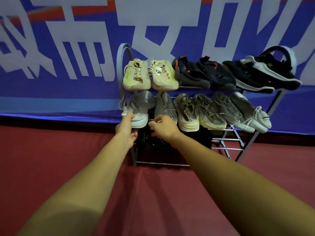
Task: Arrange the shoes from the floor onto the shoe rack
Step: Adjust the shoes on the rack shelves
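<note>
Grey shoe (139, 108) in left hand (126, 130)

two bare forearms in view, no sleeves | left hand (125, 132) bare, no glove | right hand (163, 128) bare, no glove | wrists plain: no watch, no band | fingernails too blurred to tell

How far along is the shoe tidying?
Nearly done. The shoe rack's top shelf is full, and no shoes show on the red floor. The left hand grips a grey sneaker on the middle shelf, the right hand beside its mate.
</note>
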Demonstrator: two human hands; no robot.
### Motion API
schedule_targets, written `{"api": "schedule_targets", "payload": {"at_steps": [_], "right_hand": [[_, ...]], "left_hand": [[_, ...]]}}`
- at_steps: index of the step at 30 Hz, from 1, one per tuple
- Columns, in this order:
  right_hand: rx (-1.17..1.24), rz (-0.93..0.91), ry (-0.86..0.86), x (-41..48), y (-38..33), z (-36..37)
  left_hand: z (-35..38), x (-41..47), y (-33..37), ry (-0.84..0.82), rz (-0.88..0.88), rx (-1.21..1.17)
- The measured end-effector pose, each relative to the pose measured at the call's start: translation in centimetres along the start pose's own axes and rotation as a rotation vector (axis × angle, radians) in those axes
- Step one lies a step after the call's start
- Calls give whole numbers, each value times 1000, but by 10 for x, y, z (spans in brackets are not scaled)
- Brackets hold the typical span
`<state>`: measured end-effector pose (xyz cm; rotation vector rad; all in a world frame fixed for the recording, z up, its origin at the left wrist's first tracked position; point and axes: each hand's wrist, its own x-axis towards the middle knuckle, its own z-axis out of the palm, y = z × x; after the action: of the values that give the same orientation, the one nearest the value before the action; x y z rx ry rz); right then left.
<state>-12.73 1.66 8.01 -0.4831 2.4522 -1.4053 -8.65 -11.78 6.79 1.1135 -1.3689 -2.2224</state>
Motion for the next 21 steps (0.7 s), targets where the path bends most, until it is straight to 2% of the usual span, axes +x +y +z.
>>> {"api": "schedule_targets", "payload": {"at_steps": [3,5,10,14,21], "right_hand": [[257,84,0,-8,2,-8],[396,114,-4,-16,3,-14],[706,174,82,-27,6,-29],[731,212,183,-31,13,-35],[980,207,225,-38,20,-47]], "left_hand": [[-21,-14,9,45,83,-86],[-37,-21,16,16,117,-103],[-62,-31,22,-210,92,-55],[-62,-33,20,-328,41,-59],[-37,-26,8,-148,8,-111]]}}
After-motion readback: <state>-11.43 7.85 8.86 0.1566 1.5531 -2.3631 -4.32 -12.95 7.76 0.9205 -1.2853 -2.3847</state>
